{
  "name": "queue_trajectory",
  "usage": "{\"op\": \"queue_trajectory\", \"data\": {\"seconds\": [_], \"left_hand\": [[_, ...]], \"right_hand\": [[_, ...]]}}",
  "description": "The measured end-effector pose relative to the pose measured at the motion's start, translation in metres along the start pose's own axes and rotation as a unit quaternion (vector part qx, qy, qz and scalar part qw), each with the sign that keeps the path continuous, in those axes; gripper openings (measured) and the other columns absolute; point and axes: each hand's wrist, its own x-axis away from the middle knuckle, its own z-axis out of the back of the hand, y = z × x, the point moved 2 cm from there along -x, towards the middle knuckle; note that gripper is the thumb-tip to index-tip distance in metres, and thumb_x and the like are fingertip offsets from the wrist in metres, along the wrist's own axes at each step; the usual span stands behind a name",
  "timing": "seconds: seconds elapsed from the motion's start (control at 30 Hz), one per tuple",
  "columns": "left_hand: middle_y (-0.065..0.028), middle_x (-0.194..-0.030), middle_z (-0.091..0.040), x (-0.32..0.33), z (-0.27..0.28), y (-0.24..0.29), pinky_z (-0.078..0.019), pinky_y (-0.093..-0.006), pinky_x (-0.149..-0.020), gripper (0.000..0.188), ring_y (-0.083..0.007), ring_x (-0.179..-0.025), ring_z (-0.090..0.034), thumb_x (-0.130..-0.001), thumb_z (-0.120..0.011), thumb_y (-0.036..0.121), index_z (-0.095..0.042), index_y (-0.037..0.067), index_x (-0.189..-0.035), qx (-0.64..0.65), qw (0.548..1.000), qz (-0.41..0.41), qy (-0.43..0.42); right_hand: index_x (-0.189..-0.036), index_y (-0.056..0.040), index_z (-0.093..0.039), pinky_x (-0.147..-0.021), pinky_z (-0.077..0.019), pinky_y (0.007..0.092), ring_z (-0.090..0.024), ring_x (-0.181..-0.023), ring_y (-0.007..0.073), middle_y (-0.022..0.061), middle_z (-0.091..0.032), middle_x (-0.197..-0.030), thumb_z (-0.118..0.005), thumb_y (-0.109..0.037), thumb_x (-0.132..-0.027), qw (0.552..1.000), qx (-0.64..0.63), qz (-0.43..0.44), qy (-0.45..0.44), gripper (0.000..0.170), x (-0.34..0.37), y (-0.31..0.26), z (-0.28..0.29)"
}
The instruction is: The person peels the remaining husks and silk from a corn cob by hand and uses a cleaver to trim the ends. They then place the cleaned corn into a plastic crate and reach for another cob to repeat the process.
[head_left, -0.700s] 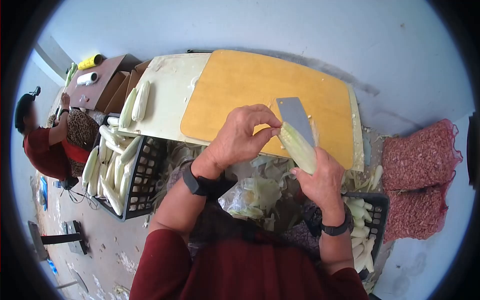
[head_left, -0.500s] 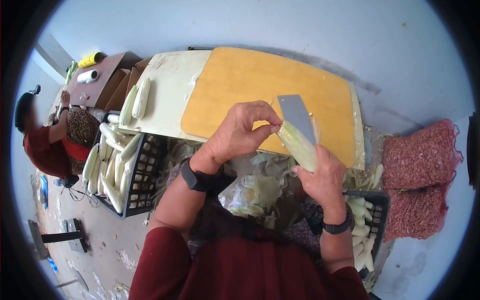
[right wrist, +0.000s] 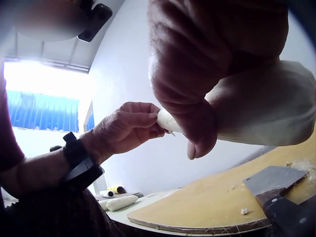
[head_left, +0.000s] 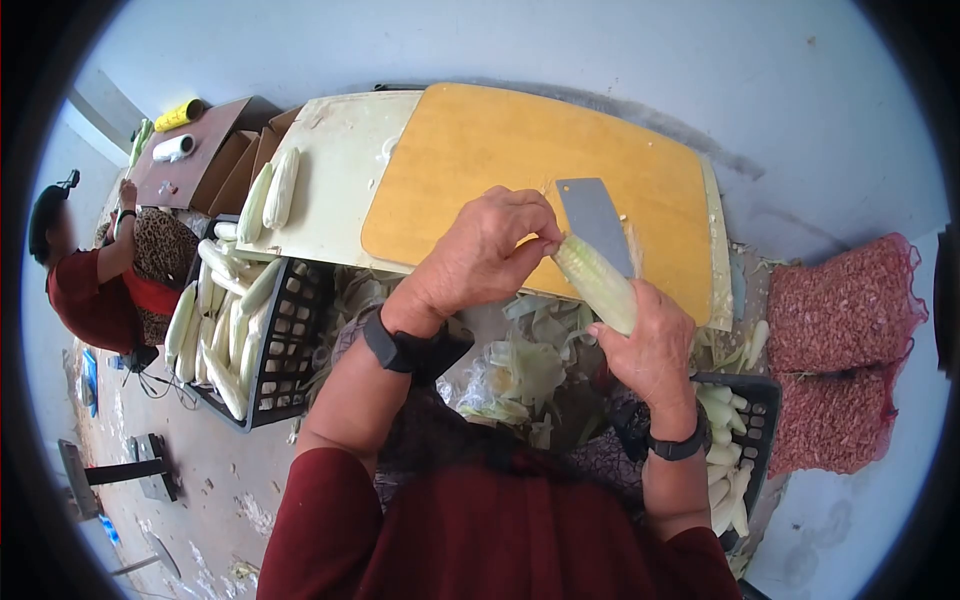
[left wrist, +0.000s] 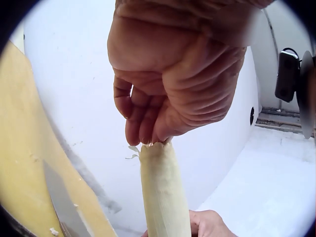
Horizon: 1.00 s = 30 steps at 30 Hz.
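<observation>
An ear of corn, with pale green husk on it and rows of kernels showing, is held at a slant over the near edge of the yellow board. My left hand pinches its narrow end between thumb and fingertips. Loose shreds of husk stick out by those fingertips in the left wrist view. Around the thicker lower part, my right hand wraps its fingers and thumb. Behind the corn a cleaver lies flat on the yellow board; its dark handle shows in the right wrist view.
Two ears lie on the pale tabletop. Black crates of corn stand at left and right. Stripped husks fill the space below the table edge. Red mesh sacks lean by the wall. Another person sits at far left.
The table and board sit slightly higher in the head view as the camera tilts. Both hands keep hold of the same ear of corn, with only small shifts.
</observation>
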Motion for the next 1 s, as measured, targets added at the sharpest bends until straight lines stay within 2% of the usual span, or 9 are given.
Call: {"op": "queue_trajectory", "data": {"seconds": [0.07, 0.27, 0.9, 0.97, 1.0], "left_hand": [[-0.0096, -0.081, -0.059, 0.000, -0.001, 0.002, -0.0455, -0.0362, -0.068, 0.012, -0.0294, -0.076, -0.056, -0.071, -0.060, -0.002, -0.054, 0.002, -0.080, -0.046, 0.999, -0.002, -0.007], [-0.0119, -0.081, -0.054, -0.001, -0.004, 0.005, -0.0440, -0.0384, -0.068, 0.013, -0.0319, -0.077, -0.053, -0.072, -0.055, -0.001, -0.048, 0.002, -0.083, -0.076, 0.997, -0.006, -0.001], [-0.0134, -0.079, -0.052, 0.001, -0.009, -0.003, -0.0434, -0.0392, -0.068, 0.015, -0.0336, -0.077, -0.052, -0.071, -0.052, -0.004, -0.046, 0.002, -0.083, -0.083, 0.995, 0.003, 0.052], [-0.0138, -0.079, -0.052, 0.001, -0.008, -0.003, -0.0432, -0.0390, -0.068, 0.015, -0.0338, -0.076, -0.052, -0.070, -0.050, -0.005, -0.046, 0.001, -0.082, -0.045, 0.998, 0.021, 0.046], [-0.0138, -0.079, -0.052, 0.001, -0.009, -0.003, -0.0432, -0.0390, -0.068, 0.015, -0.0338, -0.076, -0.052, -0.070, -0.050, -0.005, -0.046, 0.001, -0.082, -0.045, 0.998, 0.021, 0.046]], "right_hand": [[-0.095, -0.0012, -0.056, -0.067, -0.0465, 0.0432, -0.060, -0.076, 0.0378, 0.0183, -0.061, -0.081, -0.078, -0.016, -0.057, 1.000, 0.001, -0.002, -0.002, 0.046, 0.000, 0.000, 0.000], [-0.097, -0.0012, -0.057, -0.068, -0.0474, 0.0423, -0.061, -0.077, 0.0372, 0.0186, -0.062, -0.081, -0.078, -0.016, -0.057, 0.999, 0.003, -0.024, -0.041, 0.047, -0.001, -0.004, 0.002], [-0.095, -0.0024, -0.058, -0.069, -0.0479, 0.0413, -0.062, -0.076, 0.0359, 0.0174, -0.063, -0.082, -0.077, -0.016, -0.058, 0.997, -0.013, -0.048, -0.055, 0.044, -0.001, -0.002, 0.001], [-0.084, -0.0005, -0.052, -0.062, -0.0451, 0.0441, -0.060, -0.068, 0.0370, 0.0182, -0.059, -0.071, -0.078, -0.022, -0.060, 0.999, -0.027, -0.011, -0.029, 0.041, -0.002, -0.002, 0.001], [-0.084, -0.0005, -0.052, -0.062, -0.0451, 0.0441, -0.060, -0.068, 0.0370, 0.0182, -0.059, -0.071, -0.078, -0.022, -0.060, 0.999, -0.027, -0.011, -0.028, 0.041, -0.002, -0.002, 0.001]]}}
